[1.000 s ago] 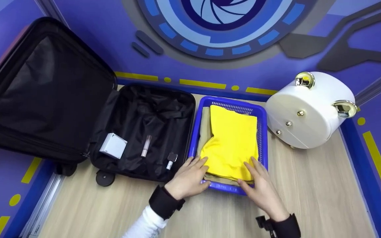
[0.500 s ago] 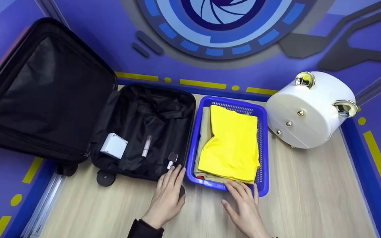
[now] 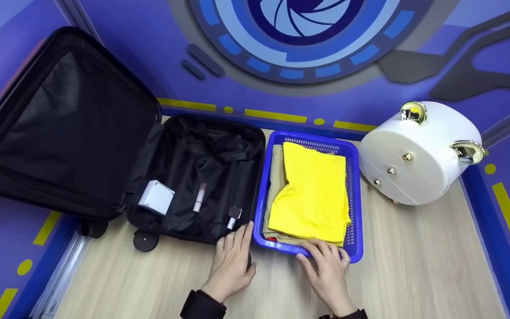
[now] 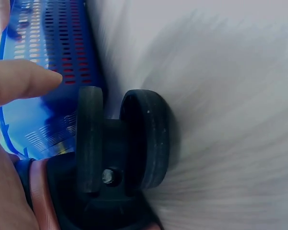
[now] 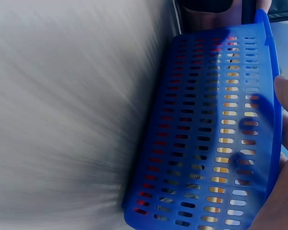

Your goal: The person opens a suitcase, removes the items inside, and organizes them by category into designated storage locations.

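Note:
My left hand lies with straight fingers at the front right corner of the open black suitcase. In the left wrist view its thumb extends above a black double wheel of the suitcase. My right hand grips the front rim of the blue plastic basket, fingers over the edge and thumb outside, as the right wrist view shows. Inside the basket, a folded yellow cloth lies on folded beige cloth. A bit of red shows at the basket's front left.
In the suitcase lie a white box, a slim pinkish tube and a small white item with a dark square end. Its lid leans open at left. A white drum-shaped case with gold fittings stands right, before the blue wall.
Both hands have left the yellow cloth and come back toward the front. The left went to the suitcase corner, the right to the basket's front rim. The camera view shifted slightly.

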`<state>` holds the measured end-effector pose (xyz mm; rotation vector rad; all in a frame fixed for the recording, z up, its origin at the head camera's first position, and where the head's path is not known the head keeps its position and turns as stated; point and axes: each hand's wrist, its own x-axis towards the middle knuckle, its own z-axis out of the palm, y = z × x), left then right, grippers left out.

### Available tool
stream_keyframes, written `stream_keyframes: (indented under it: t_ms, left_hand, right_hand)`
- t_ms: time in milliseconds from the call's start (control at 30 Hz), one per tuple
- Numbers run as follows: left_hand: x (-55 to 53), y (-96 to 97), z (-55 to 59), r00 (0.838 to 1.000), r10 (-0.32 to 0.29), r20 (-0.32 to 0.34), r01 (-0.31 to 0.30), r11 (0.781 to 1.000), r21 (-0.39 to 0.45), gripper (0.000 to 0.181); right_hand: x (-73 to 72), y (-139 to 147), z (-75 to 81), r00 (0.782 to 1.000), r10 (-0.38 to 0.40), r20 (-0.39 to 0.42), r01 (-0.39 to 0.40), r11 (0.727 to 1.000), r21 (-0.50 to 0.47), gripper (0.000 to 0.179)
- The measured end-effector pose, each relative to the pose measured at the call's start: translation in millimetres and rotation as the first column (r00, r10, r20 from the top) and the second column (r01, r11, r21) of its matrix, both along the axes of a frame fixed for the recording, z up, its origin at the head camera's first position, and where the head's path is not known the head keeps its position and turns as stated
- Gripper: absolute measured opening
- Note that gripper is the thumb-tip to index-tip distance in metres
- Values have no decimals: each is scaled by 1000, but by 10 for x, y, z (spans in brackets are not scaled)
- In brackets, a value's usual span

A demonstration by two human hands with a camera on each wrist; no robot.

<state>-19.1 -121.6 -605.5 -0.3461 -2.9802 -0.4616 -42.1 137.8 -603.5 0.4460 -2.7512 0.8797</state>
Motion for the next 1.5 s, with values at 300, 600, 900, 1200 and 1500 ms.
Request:
stream_keyframes:
  t_ms: [300,600,900,1200,1500]
  left_hand:
    - [-62,48,-23,1000,-9,4,9,1000,-6,111]
    - [-99,37,-27,1000,-15,-23,15,1000,1,108]
    - [-122,27,-31,998,-29,-53,29,1000,-6,106]
    - [-131,14,-55,998,-33,-62,34,999,11,105]
    - [-134,13,-43,997,-39,-61,41,999,26,105]
  right_hand:
    - [-204,64,-21,999,34,-19,-34,999,-26,25]
    - [-414,56,-16,999,41,8,-41,999,-30,24]
    - [-653,65,-15,999,48,5,-47,998,-44,24]
    - [-865,61,-2,998,57,12,-56,997,-43,23]
    - [-1012,48,9,998,53,21,-51,997,-57,24]
